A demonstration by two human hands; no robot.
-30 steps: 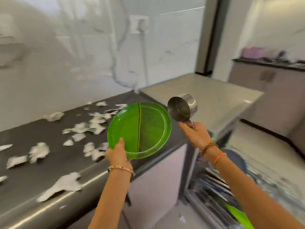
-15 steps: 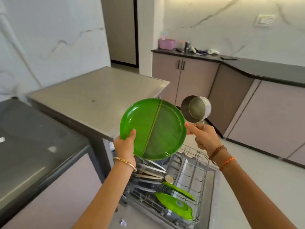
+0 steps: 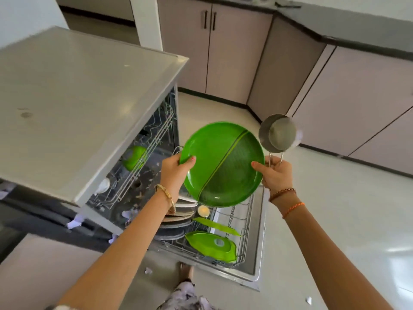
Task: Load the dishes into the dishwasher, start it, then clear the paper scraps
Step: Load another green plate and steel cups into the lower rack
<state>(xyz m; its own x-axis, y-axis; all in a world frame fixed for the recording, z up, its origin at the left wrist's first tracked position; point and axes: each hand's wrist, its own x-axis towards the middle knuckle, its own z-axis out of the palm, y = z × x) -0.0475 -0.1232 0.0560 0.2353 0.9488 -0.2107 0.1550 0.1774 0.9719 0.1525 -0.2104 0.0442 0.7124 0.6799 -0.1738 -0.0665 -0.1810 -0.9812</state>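
Observation:
A round green plate (image 3: 221, 164) with a leaf pattern hangs tilted above the open dishwasher. My left hand (image 3: 175, 170) grips its left rim, thumb on the face. My right hand (image 3: 276, 173) touches the plate's right rim with its thumb while its fingers hold the wire handle of a small steel pan (image 3: 277, 135). Below them the pulled-out lower rack (image 3: 242, 222) carries several grey and white plates (image 3: 178, 222), green dishes (image 3: 210, 243) and a small cup (image 3: 203, 210). A green bowl (image 3: 134, 157) sits in the upper rack.
The dishwasher's grey top (image 3: 73, 104) juts out at the left, its door (image 3: 257, 260) lies flat on the floor. Paper scraps (image 3: 74, 222) lie along the dark counter edge and on the floor (image 3: 308, 299). Beige cabinets (image 3: 234, 54) line the back. My foot (image 3: 185, 271) stands by the door.
The view swung from the scrap-strewn counter to the open dishwasher. Both hands came down with the plate and pan, and my right thumb now touches the plate's rim.

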